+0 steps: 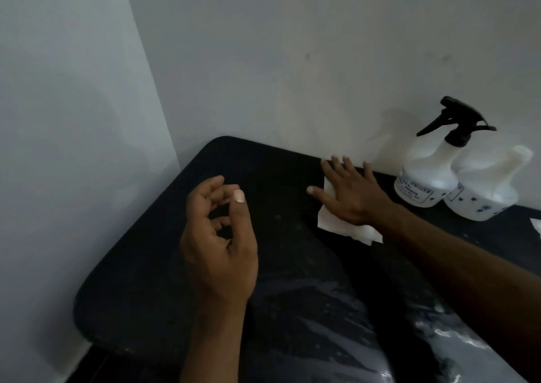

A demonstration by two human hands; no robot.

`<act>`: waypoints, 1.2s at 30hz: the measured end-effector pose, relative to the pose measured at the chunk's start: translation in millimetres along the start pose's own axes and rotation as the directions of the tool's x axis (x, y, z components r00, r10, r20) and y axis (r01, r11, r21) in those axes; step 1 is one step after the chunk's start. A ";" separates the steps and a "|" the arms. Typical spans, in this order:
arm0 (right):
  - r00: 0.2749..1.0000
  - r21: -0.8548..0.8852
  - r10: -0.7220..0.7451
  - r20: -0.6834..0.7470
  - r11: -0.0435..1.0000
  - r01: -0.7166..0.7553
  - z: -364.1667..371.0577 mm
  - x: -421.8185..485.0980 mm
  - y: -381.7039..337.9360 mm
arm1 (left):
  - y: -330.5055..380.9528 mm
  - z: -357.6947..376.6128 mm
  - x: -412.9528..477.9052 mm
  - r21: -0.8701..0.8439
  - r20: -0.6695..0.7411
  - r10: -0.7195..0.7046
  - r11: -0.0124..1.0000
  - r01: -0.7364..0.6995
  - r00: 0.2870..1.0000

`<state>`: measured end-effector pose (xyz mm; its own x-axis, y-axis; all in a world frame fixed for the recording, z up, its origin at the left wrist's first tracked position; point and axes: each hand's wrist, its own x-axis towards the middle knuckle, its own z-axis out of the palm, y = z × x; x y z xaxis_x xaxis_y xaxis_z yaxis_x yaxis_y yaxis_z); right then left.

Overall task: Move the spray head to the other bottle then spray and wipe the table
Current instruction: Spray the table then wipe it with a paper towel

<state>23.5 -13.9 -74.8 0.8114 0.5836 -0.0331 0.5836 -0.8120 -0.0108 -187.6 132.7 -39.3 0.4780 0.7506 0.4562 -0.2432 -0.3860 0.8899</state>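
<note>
Table: I see a black top with rounded corners filling the lower frame, wet streaks shining at lower right.
Right hand: I see it flat, fingers spread, pressing a white cloth at frame centre.
Cloth: folded white sheet, partly under the palm, lying on the table near the wall.
Left hand: I see it raised above the table at centre left, fingers loosely curled, holding nothing.
Spray bottle: white, upright at right of frame, black spray head fitted on top.
Second bottle: white, no head, touching the first on its right.
Walls: pale, meeting in a corner at upper left.
</note>
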 end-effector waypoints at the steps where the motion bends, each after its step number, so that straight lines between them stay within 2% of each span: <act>1: 0.997 0.061 -0.005 -0.071 0.998 0.009 -0.3 -1.4 -3.0 | -2.1 -2.9 2.4 0.009 -0.005 -0.002 1.000 0.002 1.000; 2: 0.994 0.136 -0.005 -0.106 0.990 0.019 1.1 -5.2 -6.0 | -3.6 -5.0 4.2 0.015 -0.010 -0.004 1.000 0.004 1.000; 4: 0.999 0.228 -0.006 -0.052 0.973 0.017 11.9 -17.8 -8.9 | -3.0 -6.5 5.0 0.020 -0.010 0.001 1.000 0.000 1.000; 7: 0.999 0.148 0.028 0.029 0.988 -0.032 33.6 -19.5 1.0 | 2.3 -4.8 2.8 0.005 0.003 0.002 1.000 -0.002 1.000; 10: 0.992 0.138 0.107 0.062 0.984 -0.115 35.4 8.4 2.6 | 4.1 -2.2 1.2 -0.006 -0.020 -0.009 1.000 0.009 1.000; 12: 0.991 0.139 0.107 0.077 0.983 -0.117 34.3 26.1 -5.5 | 5.5 0.3 2.0 -0.039 -0.050 -0.032 0.999 0.031 0.998; 16: 0.993 0.183 -0.086 0.081 0.981 0.070 33.1 30.8 -48.8 | 4.2 4.2 5.5 -0.121 -0.111 -0.105 0.988 0.092 0.988; 19: 0.963 0.243 -0.264 0.055 0.939 0.244 26.7 11.8 -89.4 | 2.4 8.0 5.9 -0.137 -0.112 -0.125 0.985 0.110 0.986; 21: 0.917 0.264 -0.396 0.042 0.890 0.372 20.9 -6.8 -113.1 | 1.8 9.2 5.4 -0.121 -0.117 -0.124 0.986 0.110 0.985; 23: 0.833 0.305 -0.552 0.036 0.800 0.517 18.1 -27.1 -128.9 | 1.3 10.0 4.0 -0.113 -0.122 -0.126 0.987 0.112 0.984; 25: 0.767 0.343 -0.641 0.031 0.728 0.594 17.6 -40.4 -131.5 | 3.0 10.6 1.7 -0.124 -0.132 -0.138 0.985 0.121 0.982; 27: 0.812 0.352 -0.583 0.042 0.769 0.534 14.3 -39.2 -118.9 | 4.4 11.8 -0.1 -0.141 -0.137 -0.143 0.982 0.124 0.980; 29: 0.867 0.273 -0.495 0.058 0.843 0.463 11.6 -28.9 -97.7 | 5.5 13.2 -0.4 -0.146 -0.122 -0.144 0.981 0.126 0.982; 33: 0.928 0.200 -0.360 0.094 0.920 0.337 17.0 -3.3 -47.8 | 4.3 11.1 2.4 -0.154 -0.105 -0.149 0.979 0.132 0.983; 36: 0.979 0.183 -0.169 0.115 0.972 0.147 19.9 5.1 9.8 | 1.4 4.1 5.5 -0.141 -0.135 -0.144 0.982 0.125 0.980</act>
<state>32.7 -19.0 -95.0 0.6915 0.7075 -0.1456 0.6803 -0.7057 -0.1979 -181.8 134.1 -35.5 0.3898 0.8638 0.3192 -0.2982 -0.2096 0.9312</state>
